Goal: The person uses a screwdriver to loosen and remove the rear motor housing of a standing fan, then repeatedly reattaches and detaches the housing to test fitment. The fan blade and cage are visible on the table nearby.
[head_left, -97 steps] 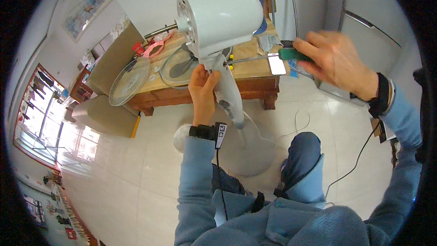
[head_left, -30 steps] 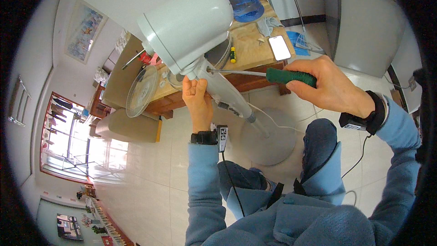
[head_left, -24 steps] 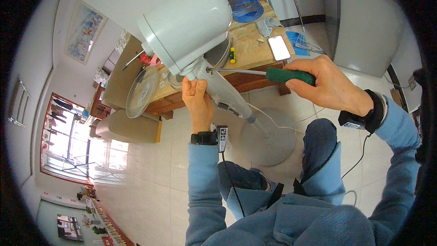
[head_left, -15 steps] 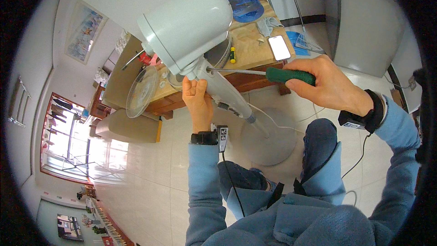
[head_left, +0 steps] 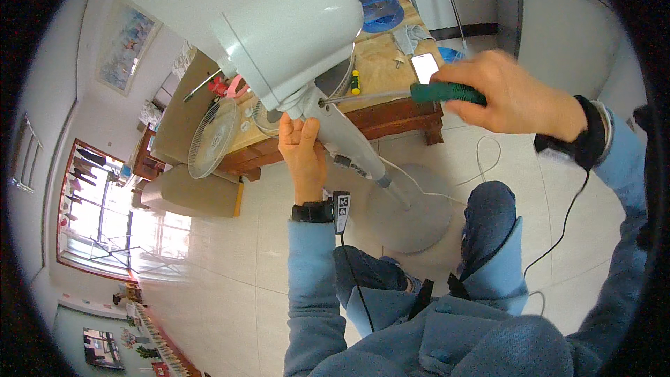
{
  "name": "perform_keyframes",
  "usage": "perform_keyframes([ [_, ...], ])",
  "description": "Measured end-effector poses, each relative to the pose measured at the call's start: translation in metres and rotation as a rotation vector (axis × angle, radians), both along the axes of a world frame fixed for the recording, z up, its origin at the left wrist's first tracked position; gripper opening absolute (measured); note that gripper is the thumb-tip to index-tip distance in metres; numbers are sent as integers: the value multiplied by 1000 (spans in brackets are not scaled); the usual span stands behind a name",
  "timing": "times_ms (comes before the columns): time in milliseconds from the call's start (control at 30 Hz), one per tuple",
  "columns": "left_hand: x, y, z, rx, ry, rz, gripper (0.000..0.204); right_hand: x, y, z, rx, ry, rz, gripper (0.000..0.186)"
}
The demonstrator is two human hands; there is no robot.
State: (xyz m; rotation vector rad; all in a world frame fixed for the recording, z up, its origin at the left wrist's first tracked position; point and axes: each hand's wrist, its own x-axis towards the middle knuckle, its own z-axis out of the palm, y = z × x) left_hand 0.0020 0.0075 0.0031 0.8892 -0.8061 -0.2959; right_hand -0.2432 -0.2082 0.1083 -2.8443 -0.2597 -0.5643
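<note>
Facing a pale fan point(head_left: 293, 38) stood on the floor in front of a wooden table point(head_left: 391, 123). Holding a screwdriver point(head_left: 450, 93) right of the fan, with the right hand point(head_left: 513, 94) wrapped round its green handle; meeting a hole in the fan's neck with the tip. Touching the fan's neck from below with the left hand point(head_left: 301, 146), fingers bent narrowly together; cannot tell whether gripping. Visible behind the fan to the right: a phone point(head_left: 423, 68).
</note>
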Motion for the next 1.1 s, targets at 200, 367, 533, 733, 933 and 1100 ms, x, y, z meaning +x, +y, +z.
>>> perform_keyframes([
  [200,-2,-2,2,-58,1,-6,39,0,5,27,-525,-402,-97,35],
  [367,-1,-4,-1,-54,36,35,38,-6,6,29,415,287,38,38],
  [533,-2,-8,-1,-64,79,70,40,-5,5,26,644,638,-74,32],
  [733,-3,-8,2,-71,69,55,41,5,19,46,-473,-84,-152,33],
  [933,-9,-9,4,-135,54,39,41,-4,25,51,654,501,-266,39],
  [1100,-7,-8,6,-114,79,25,42,1,29,48,1372,1023,-196,57],
])
